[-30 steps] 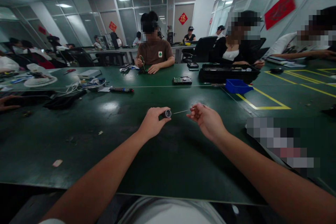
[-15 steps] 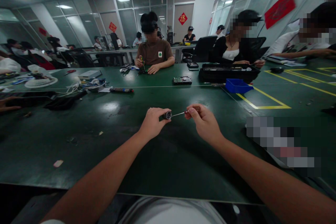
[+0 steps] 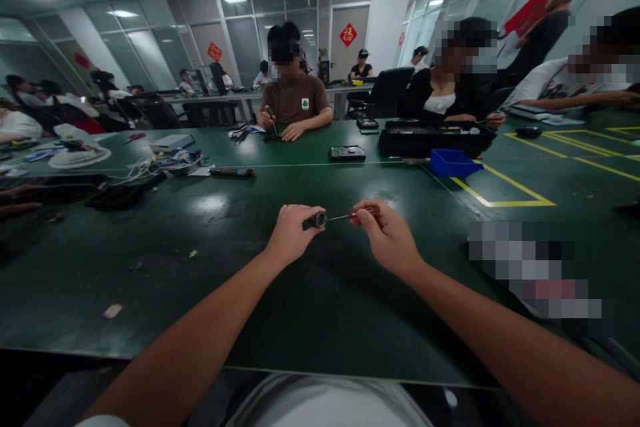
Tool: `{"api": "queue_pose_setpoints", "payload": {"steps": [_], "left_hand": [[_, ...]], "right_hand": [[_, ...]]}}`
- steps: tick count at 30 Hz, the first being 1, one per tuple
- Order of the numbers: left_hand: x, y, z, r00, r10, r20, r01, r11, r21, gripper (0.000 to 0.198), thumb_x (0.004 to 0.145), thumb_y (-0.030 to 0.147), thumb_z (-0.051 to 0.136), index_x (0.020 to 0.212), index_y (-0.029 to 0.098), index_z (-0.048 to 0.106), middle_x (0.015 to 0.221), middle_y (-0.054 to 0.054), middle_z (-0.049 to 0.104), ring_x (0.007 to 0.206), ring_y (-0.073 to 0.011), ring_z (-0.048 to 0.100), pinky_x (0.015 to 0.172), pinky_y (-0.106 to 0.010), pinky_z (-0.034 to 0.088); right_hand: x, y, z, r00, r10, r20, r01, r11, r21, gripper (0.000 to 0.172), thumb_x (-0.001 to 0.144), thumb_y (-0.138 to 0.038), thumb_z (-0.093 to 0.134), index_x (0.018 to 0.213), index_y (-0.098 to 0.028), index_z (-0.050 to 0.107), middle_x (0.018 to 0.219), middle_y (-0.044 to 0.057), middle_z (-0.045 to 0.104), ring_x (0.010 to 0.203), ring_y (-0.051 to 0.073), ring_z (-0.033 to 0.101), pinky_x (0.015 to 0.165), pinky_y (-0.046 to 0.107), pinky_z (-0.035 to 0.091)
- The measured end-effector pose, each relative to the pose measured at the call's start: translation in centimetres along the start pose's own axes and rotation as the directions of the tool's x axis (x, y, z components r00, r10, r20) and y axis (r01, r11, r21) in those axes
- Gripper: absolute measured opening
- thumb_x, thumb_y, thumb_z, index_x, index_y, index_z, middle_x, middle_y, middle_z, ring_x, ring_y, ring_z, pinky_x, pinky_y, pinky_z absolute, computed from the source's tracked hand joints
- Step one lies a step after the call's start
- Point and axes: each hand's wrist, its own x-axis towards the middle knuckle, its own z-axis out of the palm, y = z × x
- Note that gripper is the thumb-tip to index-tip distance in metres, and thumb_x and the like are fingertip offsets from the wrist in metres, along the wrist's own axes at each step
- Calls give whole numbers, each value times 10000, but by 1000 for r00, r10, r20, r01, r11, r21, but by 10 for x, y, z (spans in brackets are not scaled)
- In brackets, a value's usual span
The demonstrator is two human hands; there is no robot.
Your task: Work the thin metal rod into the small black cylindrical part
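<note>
2 hands in use, clock read from between them, 12 = away from you. Your L hand [image 3: 294,232] at 9 has thumb + fingers pinched on a small dark cylinder [image 3: 320,219], spread only as wide as the part. Grip's on the sides, so the round end face is left uncovered, angled twd you; prob so you can see it and get the tool to it. Your R hand [image 3: 391,235] at 3 has fingers curled, thumb pressed on a slim tool [image 3: 353,215], reddish at the front of the handle, thin metal shaft pointing to 9. Hold's near the front, prob for fine ctrl of the tip. Tip's right by the cylinder's end; can't tell if touching or inside, too small.

Hands are close together over the green table [image 3: 300,327], likely to keep both pcs steady + in plain view. Other stuff sits farther out, prob to leave elbow room: hard drive [image 3: 347,153] at 12, black tray [image 3: 425,145] + blue bin [image 3: 454,164] at 2, dark pen-shaped tool [image 3: 233,172] at 10. Bin's just your side of the tray, maybe for small parts; can't see what's in it.
</note>
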Motion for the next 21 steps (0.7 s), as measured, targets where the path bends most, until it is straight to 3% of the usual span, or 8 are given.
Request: {"api": "queue_pose_setpoints", "payload": {"steps": [6,10,21], "left_hand": [[0,1,0,1000,-30,9,30,1000,-8,345,840,263,765,1178,273,696,1129,-23,745,1069,-254,623,946,-432,416],[0,1,1,1000,-20,23,20,1000,-18,357,839,275,767,1188,275,692,1131,-21,743,1061,-253,624,945,-432,411],[0,3,0,997,-56,48,57,998,-13,359,850,296,751,1204,271,696,1137,-35,744,1063,-260,622,958,-437,420]], "right_hand": [[3,-2,0,997,26,-72,-22,998,55,236,963,-434,552,1006,-216,631,867,49,723,803,207,703,760,380,545],[4,-3,-1,998,33,-60,-29,997,66,245,956,-438,559,1004,-211,636,872,53,730,807,207,707,761,377,545],[5,-16,-3,993,69,-99,-78,993,-86,285,933,-448,570,940,-183,674,788,66,750,736,210,714,689,347,529]]}}
